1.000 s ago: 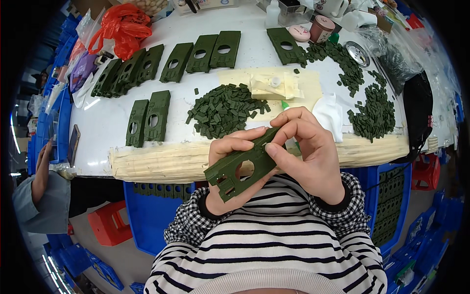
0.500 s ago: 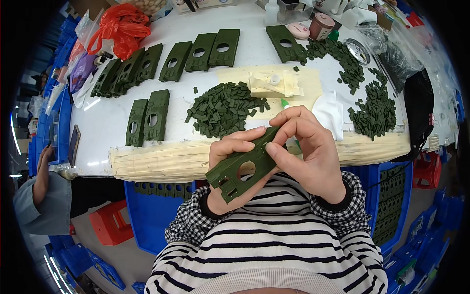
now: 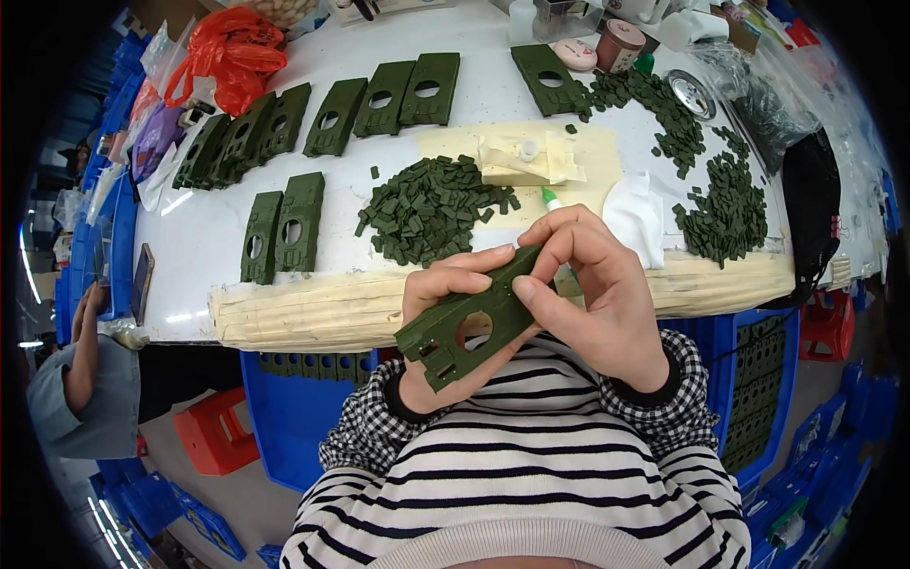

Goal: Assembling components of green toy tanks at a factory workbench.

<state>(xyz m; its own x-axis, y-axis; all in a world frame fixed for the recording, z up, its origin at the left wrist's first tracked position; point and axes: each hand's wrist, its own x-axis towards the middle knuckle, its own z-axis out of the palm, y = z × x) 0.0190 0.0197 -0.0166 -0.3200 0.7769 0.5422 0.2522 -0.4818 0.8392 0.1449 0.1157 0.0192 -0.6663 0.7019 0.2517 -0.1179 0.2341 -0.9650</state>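
In front of my chest, tilted with its far end up and to the right, is a dark green plastic model tank hull (image 3: 438, 334) with a large round hole. My left hand (image 3: 438, 284) is wrapped around its left side and underside. My right hand (image 3: 590, 296) pinches the far end, its thumb pressed on the top surface; whether a small part sits under those fingertips is hidden. Just beyond the hands lies a pile of small dark green rectangular pieces (image 3: 431, 211). A green-tipped white bottle (image 3: 550, 198) shows behind my right fingers.
Two more hulls (image 3: 300, 223) lie at left, with a row of several hulls (image 3: 381, 99) farther back. More small pieces (image 3: 724, 211) lie at right, near a white cloth (image 3: 637, 220). Blue bins (image 3: 294, 417) flank my body below the padded table edge (image 3: 275, 318). Another person's arm (image 3: 83, 346) shows at far left.
The picture has shifted very slightly. Both hands and the hull keep almost the same pose, with the right thumb still pressed at the far end.
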